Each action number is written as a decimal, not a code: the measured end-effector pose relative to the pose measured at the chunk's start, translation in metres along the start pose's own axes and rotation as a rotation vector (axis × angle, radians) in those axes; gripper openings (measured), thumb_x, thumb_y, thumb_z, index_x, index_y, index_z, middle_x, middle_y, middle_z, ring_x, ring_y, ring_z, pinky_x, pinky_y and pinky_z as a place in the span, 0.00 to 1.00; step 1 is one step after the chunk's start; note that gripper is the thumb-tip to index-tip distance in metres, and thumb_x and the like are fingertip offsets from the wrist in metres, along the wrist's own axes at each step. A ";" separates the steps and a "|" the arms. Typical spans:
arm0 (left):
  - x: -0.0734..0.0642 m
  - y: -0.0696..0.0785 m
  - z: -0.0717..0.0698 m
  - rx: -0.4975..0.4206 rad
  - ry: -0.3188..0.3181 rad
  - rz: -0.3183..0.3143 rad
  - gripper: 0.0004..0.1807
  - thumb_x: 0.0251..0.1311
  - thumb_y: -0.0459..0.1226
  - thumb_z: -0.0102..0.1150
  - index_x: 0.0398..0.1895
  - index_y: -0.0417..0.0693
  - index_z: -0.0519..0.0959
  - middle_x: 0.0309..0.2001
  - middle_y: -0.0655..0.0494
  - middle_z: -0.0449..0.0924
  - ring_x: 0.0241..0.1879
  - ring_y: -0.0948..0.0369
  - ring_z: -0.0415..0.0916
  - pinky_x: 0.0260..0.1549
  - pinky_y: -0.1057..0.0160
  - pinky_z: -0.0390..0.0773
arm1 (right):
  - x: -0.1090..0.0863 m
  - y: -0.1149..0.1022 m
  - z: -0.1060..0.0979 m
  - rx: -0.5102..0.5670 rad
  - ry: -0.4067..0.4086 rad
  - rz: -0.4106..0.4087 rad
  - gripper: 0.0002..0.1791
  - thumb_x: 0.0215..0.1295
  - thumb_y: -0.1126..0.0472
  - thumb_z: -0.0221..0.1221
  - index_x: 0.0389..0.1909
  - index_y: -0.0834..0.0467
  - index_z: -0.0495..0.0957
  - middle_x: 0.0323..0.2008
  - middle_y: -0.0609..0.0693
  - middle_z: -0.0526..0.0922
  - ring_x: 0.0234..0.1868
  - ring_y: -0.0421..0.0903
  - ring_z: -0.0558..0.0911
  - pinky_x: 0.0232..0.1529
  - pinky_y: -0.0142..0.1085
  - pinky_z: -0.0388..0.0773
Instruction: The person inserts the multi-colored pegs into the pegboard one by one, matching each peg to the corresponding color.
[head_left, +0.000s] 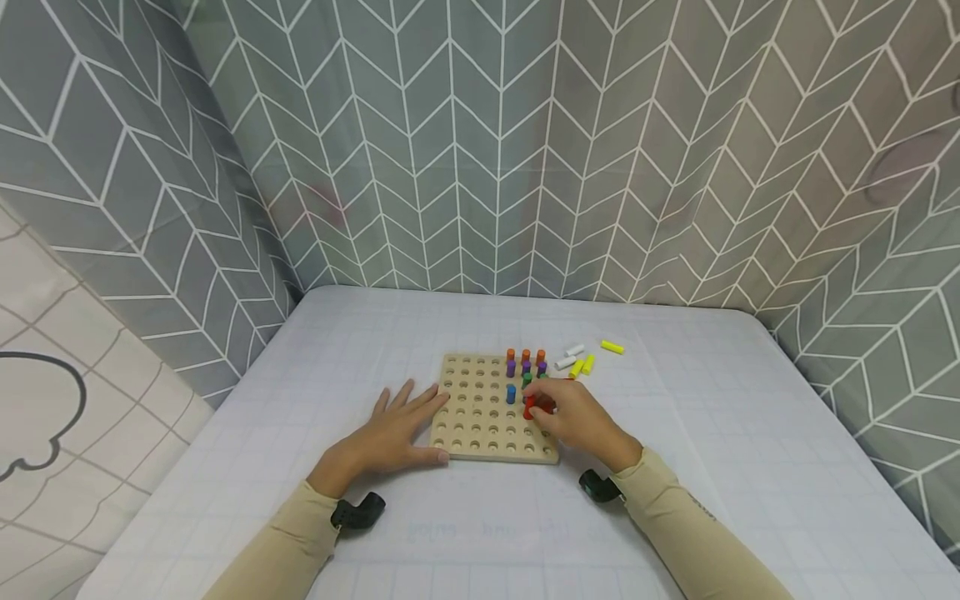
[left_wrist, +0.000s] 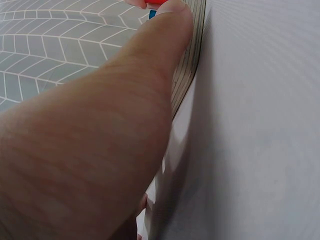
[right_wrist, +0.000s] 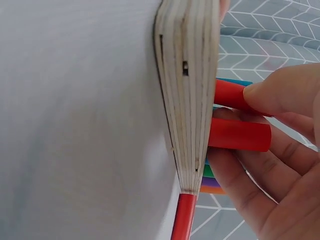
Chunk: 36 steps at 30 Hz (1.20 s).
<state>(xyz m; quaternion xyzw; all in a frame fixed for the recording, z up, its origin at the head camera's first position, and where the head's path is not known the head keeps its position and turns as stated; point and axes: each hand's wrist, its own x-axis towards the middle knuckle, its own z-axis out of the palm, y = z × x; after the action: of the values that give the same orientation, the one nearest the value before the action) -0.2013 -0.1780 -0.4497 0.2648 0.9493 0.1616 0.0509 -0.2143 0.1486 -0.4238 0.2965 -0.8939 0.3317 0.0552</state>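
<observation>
A square wooden pegboard (head_left: 485, 439) with rows of holes lies on the table. My right hand (head_left: 577, 412) is over its right side, thumb and fingers pinching a red peg (head_left: 528, 407) that stands upright at the board. In the right wrist view, another red peg (right_wrist: 240, 134) projects from the board beside the pinched one, close to my fingers. My left hand (head_left: 393, 433) rests spread at the board's left edge, its thumb by the near corner. Blue (head_left: 512, 394), green (head_left: 527, 381), purple (head_left: 511, 368) and orange pegs (head_left: 511, 354) stand in rows, partly hidden by my right hand.
Loose yellow pegs (head_left: 612, 347) and white pegs (head_left: 566, 362) lie on the white-covered table (head_left: 480, 517) beyond the board's far right corner. A red peg (right_wrist: 184, 215) lies beside the board in the right wrist view. A patterned curtain (head_left: 495, 167) hangs behind the table.
</observation>
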 end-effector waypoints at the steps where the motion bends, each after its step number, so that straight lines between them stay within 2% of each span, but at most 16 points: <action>1: 0.000 0.000 0.000 -0.003 0.001 0.001 0.59 0.51 0.78 0.49 0.81 0.59 0.53 0.80 0.54 0.48 0.78 0.42 0.33 0.70 0.33 0.30 | 0.000 0.000 0.000 -0.004 -0.002 0.002 0.12 0.62 0.69 0.66 0.47 0.60 0.83 0.38 0.44 0.84 0.37 0.38 0.80 0.41 0.37 0.82; 5: 0.000 0.001 -0.001 -0.009 0.004 -0.001 0.59 0.51 0.78 0.49 0.81 0.58 0.53 0.80 0.54 0.48 0.78 0.42 0.33 0.70 0.33 0.30 | -0.001 0.000 -0.003 0.038 0.008 0.004 0.12 0.62 0.69 0.65 0.46 0.60 0.83 0.38 0.44 0.85 0.38 0.38 0.82 0.42 0.36 0.83; 10: 0.000 0.000 0.000 0.000 0.004 -0.003 0.59 0.51 0.79 0.48 0.81 0.59 0.52 0.80 0.55 0.47 0.78 0.42 0.33 0.70 0.34 0.30 | -0.001 0.003 -0.013 0.156 0.087 0.007 0.10 0.63 0.70 0.64 0.44 0.63 0.83 0.37 0.47 0.86 0.37 0.42 0.84 0.41 0.37 0.84; 14: 0.000 -0.001 -0.001 0.000 0.007 -0.002 0.58 0.51 0.78 0.48 0.81 0.59 0.52 0.80 0.55 0.47 0.78 0.42 0.33 0.70 0.33 0.30 | -0.001 0.011 -0.022 0.180 0.151 0.077 0.09 0.64 0.68 0.65 0.45 0.63 0.83 0.38 0.48 0.87 0.37 0.43 0.85 0.41 0.35 0.84; 18: 0.000 0.000 0.000 -0.009 0.002 -0.005 0.58 0.51 0.78 0.49 0.81 0.60 0.53 0.80 0.55 0.47 0.78 0.42 0.33 0.70 0.33 0.30 | -0.002 0.023 -0.032 0.230 0.176 0.159 0.10 0.65 0.65 0.66 0.46 0.64 0.83 0.41 0.51 0.87 0.40 0.45 0.86 0.41 0.33 0.84; 22: 0.000 -0.001 0.001 -0.014 -0.001 -0.011 0.58 0.50 0.78 0.49 0.81 0.60 0.53 0.80 0.56 0.47 0.78 0.42 0.33 0.70 0.34 0.29 | -0.003 0.041 -0.043 0.265 0.207 0.222 0.11 0.67 0.63 0.66 0.46 0.65 0.83 0.42 0.54 0.86 0.41 0.50 0.86 0.40 0.32 0.83; 25: 0.000 -0.002 0.002 -0.011 -0.002 -0.012 0.59 0.50 0.79 0.48 0.81 0.61 0.52 0.80 0.56 0.47 0.78 0.43 0.32 0.71 0.34 0.29 | -0.004 0.058 -0.051 0.247 0.234 0.283 0.12 0.67 0.64 0.65 0.48 0.66 0.82 0.41 0.55 0.86 0.40 0.51 0.85 0.38 0.30 0.82; 29: -0.001 -0.002 0.003 -0.018 -0.007 -0.011 0.58 0.50 0.79 0.49 0.81 0.61 0.53 0.80 0.55 0.47 0.78 0.43 0.32 0.71 0.34 0.29 | -0.003 0.077 -0.057 0.230 0.238 0.347 0.13 0.67 0.65 0.63 0.49 0.67 0.81 0.40 0.57 0.86 0.39 0.50 0.85 0.36 0.30 0.82; 32: -0.001 -0.001 0.003 -0.020 -0.006 -0.009 0.58 0.50 0.78 0.49 0.81 0.60 0.53 0.80 0.55 0.47 0.78 0.42 0.32 0.70 0.34 0.28 | -0.001 0.085 -0.058 0.227 0.218 0.352 0.13 0.66 0.65 0.64 0.49 0.68 0.82 0.41 0.58 0.86 0.39 0.49 0.84 0.37 0.31 0.81; 36: -0.001 0.000 0.002 -0.014 -0.003 -0.010 0.58 0.50 0.78 0.49 0.81 0.60 0.53 0.80 0.55 0.47 0.78 0.43 0.32 0.71 0.34 0.29 | 0.006 0.087 -0.054 0.217 0.182 0.338 0.12 0.66 0.64 0.65 0.48 0.65 0.83 0.44 0.57 0.86 0.44 0.51 0.82 0.43 0.38 0.79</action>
<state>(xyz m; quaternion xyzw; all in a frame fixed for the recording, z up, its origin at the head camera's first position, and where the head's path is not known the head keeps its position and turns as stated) -0.2003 -0.1784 -0.4513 0.2599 0.9494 0.1674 0.0551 -0.2741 0.2321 -0.4295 0.1155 -0.8812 0.4560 0.0472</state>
